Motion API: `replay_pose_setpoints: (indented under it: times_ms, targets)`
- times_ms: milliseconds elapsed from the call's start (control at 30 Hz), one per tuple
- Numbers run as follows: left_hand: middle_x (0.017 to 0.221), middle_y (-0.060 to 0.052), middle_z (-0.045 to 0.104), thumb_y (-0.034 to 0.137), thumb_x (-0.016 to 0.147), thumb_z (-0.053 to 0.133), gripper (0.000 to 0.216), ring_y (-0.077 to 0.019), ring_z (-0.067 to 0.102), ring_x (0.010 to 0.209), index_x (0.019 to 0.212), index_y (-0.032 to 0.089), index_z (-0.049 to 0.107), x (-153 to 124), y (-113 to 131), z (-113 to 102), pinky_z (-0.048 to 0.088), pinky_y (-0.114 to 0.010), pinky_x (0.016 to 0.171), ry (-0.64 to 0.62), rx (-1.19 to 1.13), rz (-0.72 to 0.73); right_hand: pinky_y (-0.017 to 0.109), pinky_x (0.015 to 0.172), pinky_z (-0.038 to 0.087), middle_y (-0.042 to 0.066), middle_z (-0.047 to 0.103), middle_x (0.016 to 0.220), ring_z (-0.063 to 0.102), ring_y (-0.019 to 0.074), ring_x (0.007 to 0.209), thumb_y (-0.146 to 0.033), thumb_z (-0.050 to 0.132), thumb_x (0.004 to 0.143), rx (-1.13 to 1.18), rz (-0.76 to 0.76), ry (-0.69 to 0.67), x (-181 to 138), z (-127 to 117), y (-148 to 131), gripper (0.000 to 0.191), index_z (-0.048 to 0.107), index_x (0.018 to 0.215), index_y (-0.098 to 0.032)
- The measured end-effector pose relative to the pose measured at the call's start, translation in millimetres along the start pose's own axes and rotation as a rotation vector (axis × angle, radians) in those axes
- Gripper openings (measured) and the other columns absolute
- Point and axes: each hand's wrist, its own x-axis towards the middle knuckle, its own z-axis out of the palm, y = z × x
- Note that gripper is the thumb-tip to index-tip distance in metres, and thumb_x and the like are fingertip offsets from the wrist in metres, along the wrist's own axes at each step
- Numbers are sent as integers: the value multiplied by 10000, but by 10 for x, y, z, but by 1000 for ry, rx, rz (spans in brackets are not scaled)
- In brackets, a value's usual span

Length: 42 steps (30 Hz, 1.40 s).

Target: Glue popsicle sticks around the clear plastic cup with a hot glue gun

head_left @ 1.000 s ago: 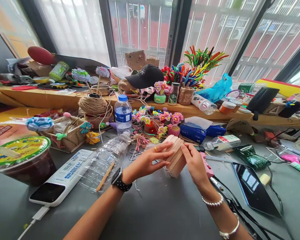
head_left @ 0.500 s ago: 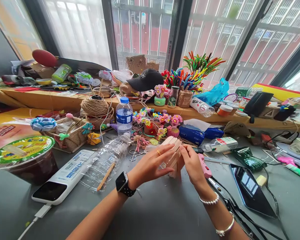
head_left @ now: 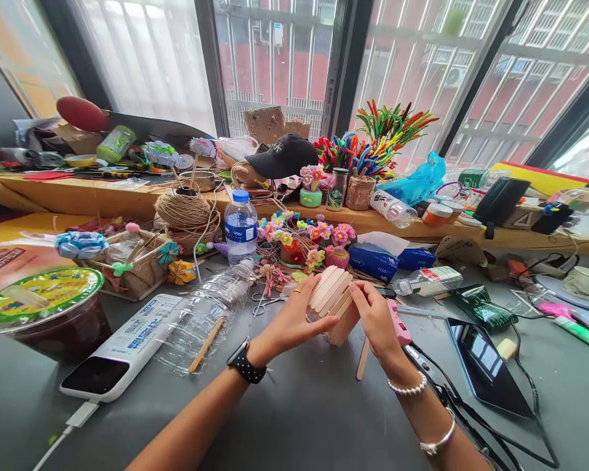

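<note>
A small holder clad in wooden craft sticks is gripped between both hands over the grey table. My left hand, with a black watch and a ring, wraps round its left side. My right hand, wearing bracelets, presses its fingers against the right side. A single loose craft stick lies on the table just under my right hand. A pink glue gun rests to the right of that hand, partly hidden by it.
An empty clear plastic bottle with a stick on it lies to the left, beside a white power bank. A tablet and black cables sit at the right. Pipe-cleaner flowers, a water bottle and twine crowd the back.
Both hands have turned the stick-clad holder so its rounded stick tops face up. A loose stick now shows on the table under my right hand.
</note>
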Motion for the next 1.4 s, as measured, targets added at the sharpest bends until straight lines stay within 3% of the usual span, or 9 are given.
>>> replay_pose_setpoints:
  times_ms: [300,833,1100,1400]
  targets:
    - [1415,-117,185,504,699,575,852,-282,211,1278,1355,212,116,9,-149,-121,224,-456,1039,-189,-152,-29,268,704,382,16,609,811,513,161,769,-455,473,746,5,3,-24,3,-22,-21,284,568,789,-192]
    - [1402,-119,191,470,618,668,946,-264,213,1275,1345,212,122,11,-208,-62,223,-433,1042,-160,-262,-32,271,739,376,28,601,862,510,159,817,-446,469,758,33,34,-66,-5,-28,-50,289,554,838,-182]
    - [1426,-69,151,449,605,689,971,-251,170,1294,1356,250,107,7,-262,-100,186,-387,1064,-218,-306,-11,271,734,374,34,611,876,514,164,823,-459,484,745,30,53,-84,16,-47,-40,311,569,846,-177]
    - [1403,-92,209,428,612,692,929,-254,228,1273,1344,239,153,12,-276,-48,210,-415,1049,-163,-316,0,274,729,378,45,614,900,514,171,840,-463,475,747,12,58,-63,17,-44,-23,324,574,858,-175]
